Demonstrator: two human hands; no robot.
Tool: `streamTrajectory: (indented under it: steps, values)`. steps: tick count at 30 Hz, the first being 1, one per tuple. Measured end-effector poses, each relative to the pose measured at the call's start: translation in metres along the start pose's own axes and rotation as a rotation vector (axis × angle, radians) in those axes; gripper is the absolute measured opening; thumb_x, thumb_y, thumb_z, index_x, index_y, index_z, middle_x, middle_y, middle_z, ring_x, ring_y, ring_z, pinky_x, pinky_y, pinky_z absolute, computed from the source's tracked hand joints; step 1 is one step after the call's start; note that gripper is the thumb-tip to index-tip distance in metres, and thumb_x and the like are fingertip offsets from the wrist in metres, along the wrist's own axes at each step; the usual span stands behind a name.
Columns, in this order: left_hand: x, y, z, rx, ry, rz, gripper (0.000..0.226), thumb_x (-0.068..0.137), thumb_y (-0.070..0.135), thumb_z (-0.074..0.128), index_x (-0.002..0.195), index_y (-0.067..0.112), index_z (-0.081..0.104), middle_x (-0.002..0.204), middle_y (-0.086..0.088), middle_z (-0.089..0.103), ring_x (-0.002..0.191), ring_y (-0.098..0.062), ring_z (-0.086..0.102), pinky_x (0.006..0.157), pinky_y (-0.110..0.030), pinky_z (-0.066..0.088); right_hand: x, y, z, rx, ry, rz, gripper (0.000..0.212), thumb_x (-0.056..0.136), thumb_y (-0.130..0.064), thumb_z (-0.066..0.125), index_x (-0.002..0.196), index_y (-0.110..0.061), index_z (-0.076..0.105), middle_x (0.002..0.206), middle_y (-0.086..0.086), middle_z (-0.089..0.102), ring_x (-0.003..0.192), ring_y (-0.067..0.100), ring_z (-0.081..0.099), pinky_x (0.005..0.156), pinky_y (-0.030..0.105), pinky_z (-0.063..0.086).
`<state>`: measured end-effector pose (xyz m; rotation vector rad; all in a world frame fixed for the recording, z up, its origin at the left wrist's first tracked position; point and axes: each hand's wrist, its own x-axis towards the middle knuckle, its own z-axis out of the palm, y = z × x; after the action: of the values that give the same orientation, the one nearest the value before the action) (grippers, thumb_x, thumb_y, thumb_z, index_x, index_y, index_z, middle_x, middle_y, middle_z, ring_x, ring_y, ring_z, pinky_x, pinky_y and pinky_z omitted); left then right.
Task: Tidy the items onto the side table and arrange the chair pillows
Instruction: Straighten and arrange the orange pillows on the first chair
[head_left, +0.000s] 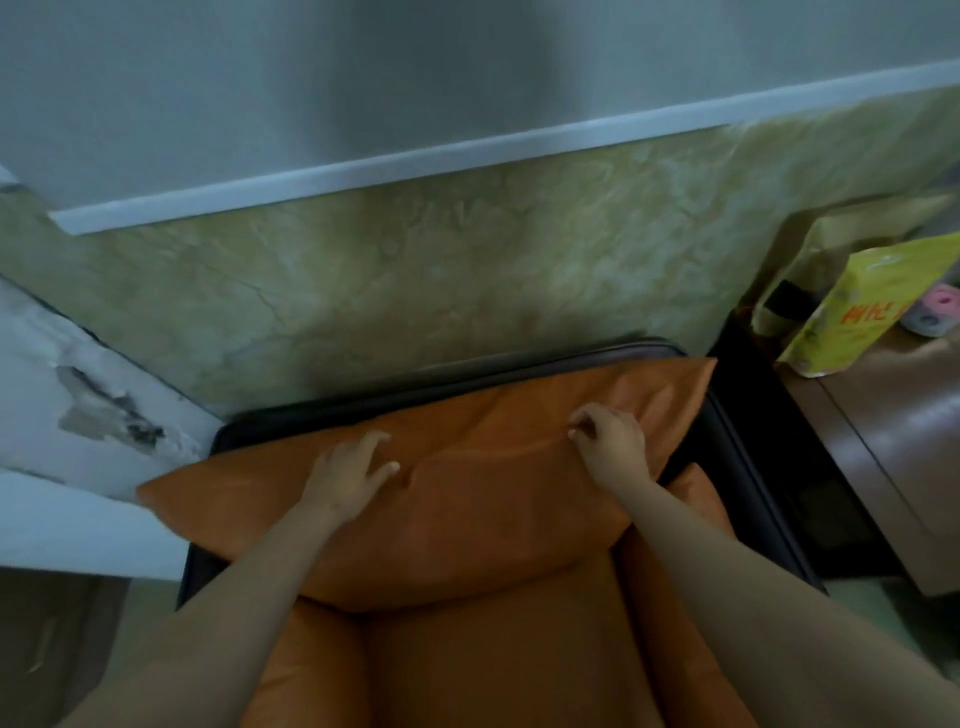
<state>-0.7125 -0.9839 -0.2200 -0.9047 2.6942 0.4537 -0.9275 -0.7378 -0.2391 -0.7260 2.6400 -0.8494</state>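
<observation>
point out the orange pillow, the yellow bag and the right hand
orange pillow (467, 519), head view, bare middle of its front
yellow bag (854, 306), head view, its printed front
right hand (615, 434), head view, its back

Bare wall backdrop
White trim strip (467, 150) tops a marbled yellow-green panel (415, 270); peeling paint patch (109, 410) at left.

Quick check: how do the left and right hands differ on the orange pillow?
The left hand lies with fingers spread on the pillow; the right hand has fingers curled, pinching the fabric. The left hand sits lower in view, nearer the pillow's middle; the right hand is higher, toward its right end. Both touch the same pillow.
</observation>
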Motion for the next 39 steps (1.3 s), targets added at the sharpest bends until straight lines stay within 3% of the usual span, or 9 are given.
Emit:
streamTrajectory:
  steps: [2, 5, 10, 13, 16, 26, 33, 36, 39]
  values:
    - [-0.011, -0.021, 0.017, 0.065, -0.120, -0.017, 0.059, 0.097, 0.053, 0.037, 0.147, 0.024, 0.028, 0.152, -0.001, 0.034, 0.141, -0.017, 0.030, 0.116, -0.036, 0.018, -0.008, 0.003, 0.010, -0.033, -0.032, 0.043, 0.021, 0.090, -0.024, 0.061, 0.112, -0.023, 0.060, 0.128, 0.002, 0.057, 0.136, 0.019, 0.033, 0.117, 0.040, 0.004]
    - [-0.025, -0.034, 0.029, 0.113, -0.117, 0.027, 0.071, 0.092, 0.064, 0.025, 0.152, 0.026, 0.015, 0.160, 0.005, 0.011, 0.147, -0.008, 0.004, 0.119, -0.033, -0.004, -0.011, -0.007, 0.020, -0.079, -0.040, -0.018, 0.034, 0.090, -0.035, 0.060, 0.123, -0.026, 0.056, 0.139, -0.004, 0.049, 0.143, 0.015, 0.021, 0.115, 0.044, -0.008]
    - [-0.024, -0.045, 0.040, 0.101, -0.002, -0.064, 0.108, 0.068, 0.090, 0.006, 0.153, 0.024, 0.005, 0.161, 0.007, -0.001, 0.147, -0.009, -0.010, 0.119, -0.036, -0.009, 0.000, -0.018, 0.027, -0.389, -0.095, -0.205, 0.054, 0.094, -0.057, 0.036, 0.138, -0.027, 0.043, 0.152, -0.003, 0.033, 0.146, 0.014, 0.010, 0.117, 0.045, -0.012]
    - [-0.001, -0.070, 0.064, 0.027, 0.094, -0.101, 0.116, 0.061, 0.094, -0.001, 0.153, 0.024, 0.009, 0.161, 0.008, 0.003, 0.146, -0.006, -0.008, 0.119, -0.034, -0.007, 0.023, 0.014, 0.043, -0.537, -0.091, -0.177, 0.074, 0.088, -0.072, 0.013, 0.146, -0.029, 0.029, 0.156, -0.007, 0.024, 0.146, 0.011, 0.005, 0.115, 0.046, -0.015]
    - [0.005, -0.071, 0.067, 0.056, 0.207, -0.052, 0.107, 0.069, 0.091, 0.004, 0.153, 0.025, 0.012, 0.160, 0.009, 0.008, 0.146, -0.005, -0.003, 0.119, -0.033, -0.005, 0.015, 0.039, 0.039, -0.607, -0.008, -0.196, 0.083, 0.081, -0.075, 0.005, 0.148, -0.030, 0.027, 0.156, -0.009, 0.025, 0.146, 0.010, 0.008, 0.116, 0.047, -0.011]
    - [0.057, -0.079, 0.121, 0.174, 0.455, -0.040, 0.087, 0.088, 0.070, 0.016, 0.145, 0.005, 0.033, 0.148, -0.013, 0.040, 0.137, -0.025, 0.035, 0.117, -0.038, 0.009, 0.058, 0.060, 0.113, -0.540, 0.353, -0.348, 0.063, 0.093, -0.056, 0.029, 0.128, -0.009, 0.053, 0.131, 0.009, 0.057, 0.132, 0.025, 0.041, 0.118, 0.048, 0.003]
    - [0.046, -0.068, 0.116, 0.236, 0.465, -0.043, 0.080, 0.093, 0.065, 0.013, 0.110, 0.002, 0.060, 0.107, -0.015, 0.063, 0.102, -0.033, 0.055, 0.102, -0.043, 0.029, 0.052, 0.056, 0.109, -0.590, 0.382, -0.373, 0.053, 0.096, -0.050, 0.033, 0.104, -0.006, 0.061, 0.106, 0.013, 0.065, 0.108, 0.032, 0.055, 0.116, 0.048, 0.013]
    - [0.026, -0.060, 0.102, 0.079, 0.626, -0.020, 0.053, 0.094, 0.057, 0.028, 0.083, 0.014, 0.057, 0.079, -0.001, 0.053, 0.079, -0.024, 0.052, 0.087, -0.040, 0.035, 0.036, 0.047, 0.092, -0.506, 0.394, -0.336, 0.042, 0.096, -0.044, 0.035, 0.080, -0.011, 0.055, 0.081, 0.008, 0.062, 0.088, 0.031, 0.057, 0.111, 0.046, 0.024]
    - [0.000, -0.049, 0.092, -0.048, 0.745, -0.020, 0.034, 0.091, 0.050, 0.040, 0.074, 0.023, 0.050, 0.073, 0.008, 0.046, 0.075, -0.016, 0.047, 0.085, -0.037, 0.031, 0.010, 0.043, 0.068, -0.378, 0.479, -0.309, 0.037, 0.094, -0.040, 0.039, 0.069, -0.015, 0.047, 0.067, 0.002, 0.054, 0.076, 0.027, 0.055, 0.099, 0.043, 0.032]
